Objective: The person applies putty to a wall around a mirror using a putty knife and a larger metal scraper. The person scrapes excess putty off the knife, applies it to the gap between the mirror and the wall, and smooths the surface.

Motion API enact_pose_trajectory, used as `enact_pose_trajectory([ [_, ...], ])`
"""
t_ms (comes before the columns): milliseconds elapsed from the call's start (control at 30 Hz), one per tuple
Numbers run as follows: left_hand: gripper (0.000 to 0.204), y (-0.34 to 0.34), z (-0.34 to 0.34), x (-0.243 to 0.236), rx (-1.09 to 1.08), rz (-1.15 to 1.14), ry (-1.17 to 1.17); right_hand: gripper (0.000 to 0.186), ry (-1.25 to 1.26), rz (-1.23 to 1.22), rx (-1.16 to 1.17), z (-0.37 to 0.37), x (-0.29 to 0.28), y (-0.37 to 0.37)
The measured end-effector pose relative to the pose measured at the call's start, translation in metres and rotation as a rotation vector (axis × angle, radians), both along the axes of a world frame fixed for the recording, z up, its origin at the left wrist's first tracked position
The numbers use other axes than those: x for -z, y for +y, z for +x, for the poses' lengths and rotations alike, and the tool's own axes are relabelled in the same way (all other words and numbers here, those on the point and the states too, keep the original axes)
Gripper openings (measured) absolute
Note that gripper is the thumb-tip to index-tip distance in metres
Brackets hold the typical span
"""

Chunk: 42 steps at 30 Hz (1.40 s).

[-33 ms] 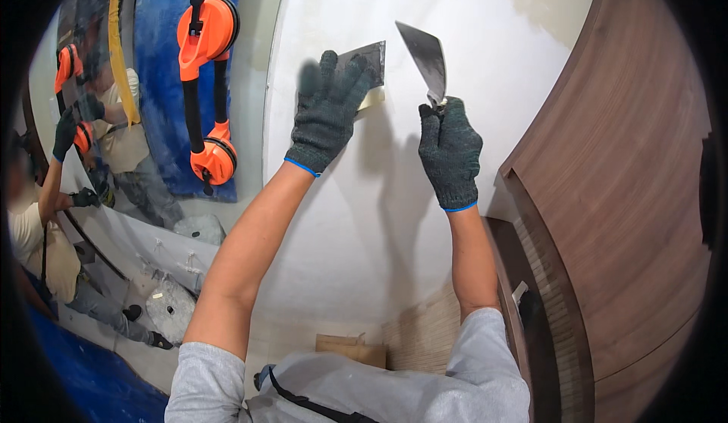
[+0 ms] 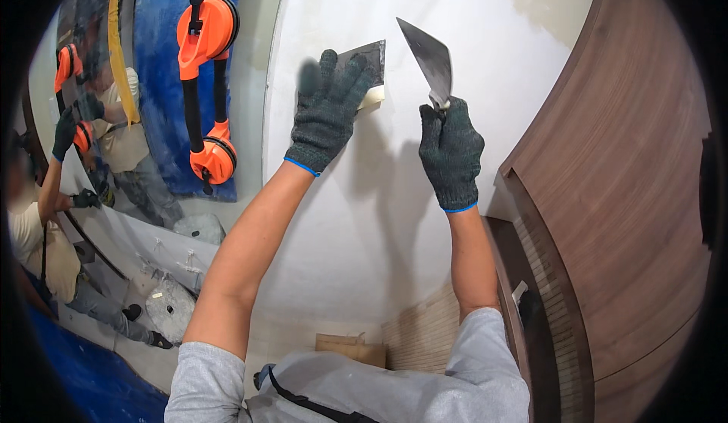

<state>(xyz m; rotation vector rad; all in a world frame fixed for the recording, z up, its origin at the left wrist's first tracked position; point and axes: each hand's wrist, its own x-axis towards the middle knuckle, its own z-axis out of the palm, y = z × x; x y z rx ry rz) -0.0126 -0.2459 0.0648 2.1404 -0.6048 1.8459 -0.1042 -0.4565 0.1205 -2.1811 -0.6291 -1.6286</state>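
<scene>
My left hand (image 2: 326, 108), in a dark green knitted glove with a blue cuff, holds a flat rectangular filling blade (image 2: 375, 63). The fingers spread over the blade's grey face, and a cream-coloured strip shows at its lower edge. To the right, my gloved right hand (image 2: 450, 154) is closed round the handle of a pointing trowel (image 2: 431, 57). The trowel's metal blade points up and to the left, apart from the filling blade. Behind both tools is a white wall (image 2: 485, 59), with duller patches at its upper right.
On the left, an orange-and-black double suction lifter (image 2: 205, 89) is fixed to a glossy panel with blue areas (image 2: 163, 67). A co-worker in a cream shirt (image 2: 53, 249) is at the far left. Wood-grain panelling (image 2: 607, 188) borders the right side. A cardboard box (image 2: 353, 347) lies low down.
The trowel in my right hand has turned a little, its blade shifting slightly right and showing more of its face. My left hand and the filling blade have hardly moved.
</scene>
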Motion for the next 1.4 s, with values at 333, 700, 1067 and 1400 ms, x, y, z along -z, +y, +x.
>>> enact_pose_trajectory([
  [333, 0.078, 0.001, -0.013, -0.005, -0.026, 0.035, 0.006, 0.02, -0.073, -0.009, 0.033, 0.0, 0.0, -0.003],
  [700, 0.077, 0.007, -0.027, -0.012, -0.059, 0.096, 0.064, 0.018, -0.093, 0.044, 0.004, 0.001, 0.012, 0.008],
  [1067, 0.075, 0.008, -0.03, -0.015, -0.056, 0.101, 0.085, 0.022, -0.12, 0.039, 0.026, 0.008, 0.016, 0.007],
  [1400, 0.074, 0.005, -0.031, -0.017, -0.052, 0.109, 0.08, 0.019, 0.002, 0.051, 0.078, 0.017, 0.02, 0.005],
])
